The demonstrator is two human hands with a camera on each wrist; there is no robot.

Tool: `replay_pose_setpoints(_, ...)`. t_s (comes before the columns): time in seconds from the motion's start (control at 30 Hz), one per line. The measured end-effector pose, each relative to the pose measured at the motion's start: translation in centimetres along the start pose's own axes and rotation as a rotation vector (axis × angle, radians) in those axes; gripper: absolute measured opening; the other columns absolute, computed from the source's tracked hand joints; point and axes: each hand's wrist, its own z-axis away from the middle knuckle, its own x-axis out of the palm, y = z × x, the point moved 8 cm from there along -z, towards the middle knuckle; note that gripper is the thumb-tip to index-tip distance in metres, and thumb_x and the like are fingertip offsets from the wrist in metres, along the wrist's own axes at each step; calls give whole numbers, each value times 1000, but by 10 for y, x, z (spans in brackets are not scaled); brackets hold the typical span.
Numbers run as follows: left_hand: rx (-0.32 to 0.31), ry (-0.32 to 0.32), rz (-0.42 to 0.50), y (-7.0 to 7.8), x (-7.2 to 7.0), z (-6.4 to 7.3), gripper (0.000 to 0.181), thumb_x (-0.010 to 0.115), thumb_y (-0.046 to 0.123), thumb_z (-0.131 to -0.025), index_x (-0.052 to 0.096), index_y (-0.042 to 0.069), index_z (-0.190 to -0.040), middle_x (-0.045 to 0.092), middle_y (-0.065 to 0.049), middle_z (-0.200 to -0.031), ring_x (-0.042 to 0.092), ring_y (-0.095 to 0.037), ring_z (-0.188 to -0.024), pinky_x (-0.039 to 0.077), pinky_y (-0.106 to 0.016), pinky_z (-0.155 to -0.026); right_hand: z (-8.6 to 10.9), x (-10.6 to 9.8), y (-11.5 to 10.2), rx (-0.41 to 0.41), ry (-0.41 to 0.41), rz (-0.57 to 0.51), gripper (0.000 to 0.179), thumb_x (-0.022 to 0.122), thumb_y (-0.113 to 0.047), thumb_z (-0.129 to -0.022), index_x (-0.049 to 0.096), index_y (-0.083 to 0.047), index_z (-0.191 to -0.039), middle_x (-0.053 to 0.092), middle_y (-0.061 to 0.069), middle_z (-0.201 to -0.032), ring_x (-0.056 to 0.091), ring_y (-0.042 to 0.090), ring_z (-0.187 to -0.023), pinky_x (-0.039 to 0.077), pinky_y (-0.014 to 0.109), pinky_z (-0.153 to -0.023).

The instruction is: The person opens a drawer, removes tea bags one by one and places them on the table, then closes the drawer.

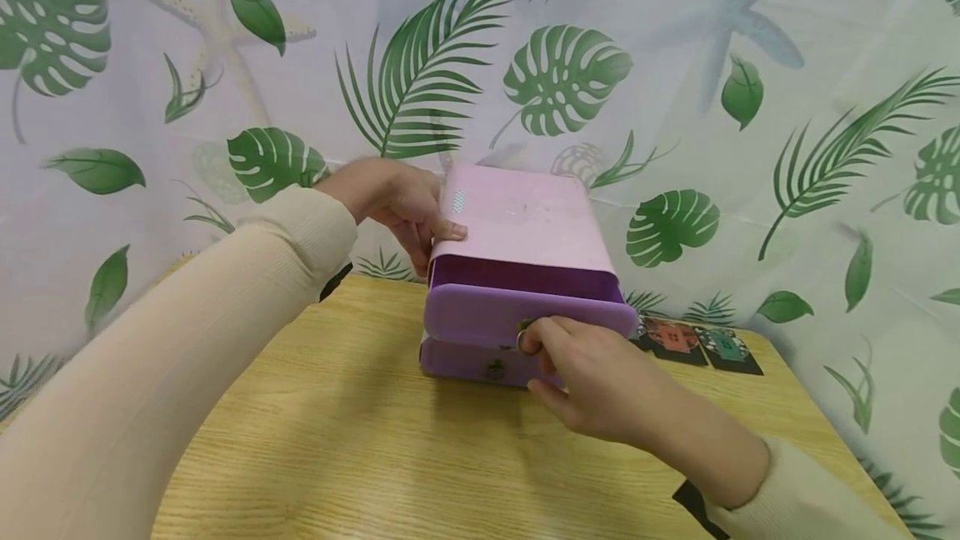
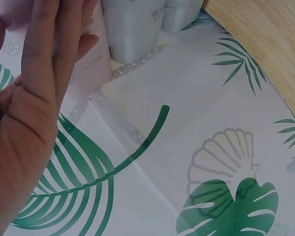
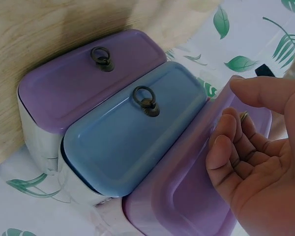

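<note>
A small pink drawer cabinet [image 1: 525, 215] stands on the table, its purple top drawer [image 1: 465, 315] partly pulled out. My left hand [image 1: 405, 211] rests against the cabinet's left edge, thumb on the top and fingers down the side. In the left wrist view those fingers [image 2: 42, 54] look mostly straight. Curled fingers of my right hand [image 1: 600, 373] hold the top drawer's ring pull [image 3: 244, 117], which they largely cover. Below, a blue drawer [image 3: 128, 137] and a purple bottom drawer [image 3: 83, 83] are closed, each with a dark metal ring.
Several dark cards with coloured prints [image 1: 672, 340] lie on the wooden table [image 1: 322, 440] right of the cabinet. A leaf-patterned cloth [image 1: 825, 148] hangs close behind the table.
</note>
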Motion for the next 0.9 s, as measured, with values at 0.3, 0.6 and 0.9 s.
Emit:
replay_pose_setpoints(0.3,-1,10,-16,3,2,5,38,54,25,-102,53,-1,-129,70,-25,-115,72,-33,-97,57,-43,-90,-8,1,10,2,18,8,30,78,-14,-83,59,-6,-105,59,-2,-84,54,7,-71,52,27,-67)
replay_pose_setpoints(0.6,13,6,-5,3,2,7,38,54,26,-102,50,0,-131,70,-25,-114,73,-33,-95,58,-44,-90,-15,2,19,17,34,5,29,76,-17,-85,58,-6,-105,61,1,-85,55,9,-73,51,29,-66)
replay_pose_setpoints(0.9,81,-44,2,1,4,9,39,50,31,-105,51,0,-129,71,-24,-112,72,-33,-97,57,-44,-91,-28,8,38,90,21,-6,25,71,-16,-88,58,-6,-107,60,1,-88,55,11,-75,51,32,-69)
